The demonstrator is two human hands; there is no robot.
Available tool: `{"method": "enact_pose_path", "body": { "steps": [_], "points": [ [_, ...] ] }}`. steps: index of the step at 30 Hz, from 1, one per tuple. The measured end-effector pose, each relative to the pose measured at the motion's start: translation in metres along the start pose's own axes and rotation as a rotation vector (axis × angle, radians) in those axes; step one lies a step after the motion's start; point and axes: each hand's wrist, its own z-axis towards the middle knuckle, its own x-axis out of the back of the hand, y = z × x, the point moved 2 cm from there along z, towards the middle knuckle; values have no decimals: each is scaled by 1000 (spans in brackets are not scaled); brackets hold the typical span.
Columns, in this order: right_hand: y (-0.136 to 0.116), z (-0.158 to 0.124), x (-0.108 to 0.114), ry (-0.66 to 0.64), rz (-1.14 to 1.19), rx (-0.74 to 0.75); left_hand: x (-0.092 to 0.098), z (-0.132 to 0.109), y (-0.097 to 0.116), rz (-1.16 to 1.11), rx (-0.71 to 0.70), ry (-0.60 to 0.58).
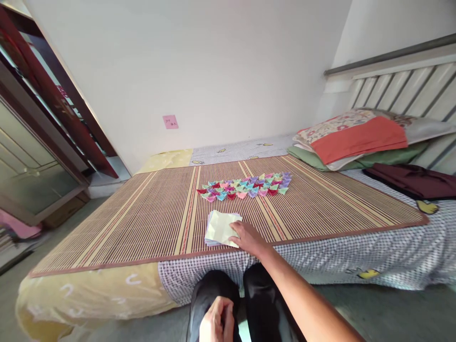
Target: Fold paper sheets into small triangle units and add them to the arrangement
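My right hand (pixel 245 236) reaches over the bed's near edge, thumb and fingers closed on the right edge of a pale yellow sheet of paper (pixel 221 227). This sheet tops a small stack of paper (pixel 210 242), whose lower sheets look white and lilac. My left hand (pixel 217 319) rests on my left thigh with its fingers curled in, and nothing shows in it. Beyond the stack, several small folded paper shapes (pixel 242 194) stand in close rows, in red, pink, purple, blue, green and yellow.
A striped mat (pixel 149 218) covers most of the bed. Red-and-floral pillows (pixel 359 140) and a folded dark maroon cloth (pixel 409 181) lie at the right, near the metal headboard (pixel 406 90). A pink note (pixel 170 122) sticks to the wall. A doorway (pixel 60 95) is at the left.
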Motion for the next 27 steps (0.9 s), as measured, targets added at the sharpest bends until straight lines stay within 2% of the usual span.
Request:
{"method": "enact_pose_path", "body": {
  "steps": [12, 19, 27],
  "points": [
    [-19, -1, -5, -8, -129, 31, 1, -1, 1, 10, -4, -13],
    [-28, 0, -12, 17, -82, 43, 2, -1, 3, 7, -21, 36],
    [-17, 2, -14, 71, 77, 29, 4, -1, 4, 2, -20, 23]
  ]
}}
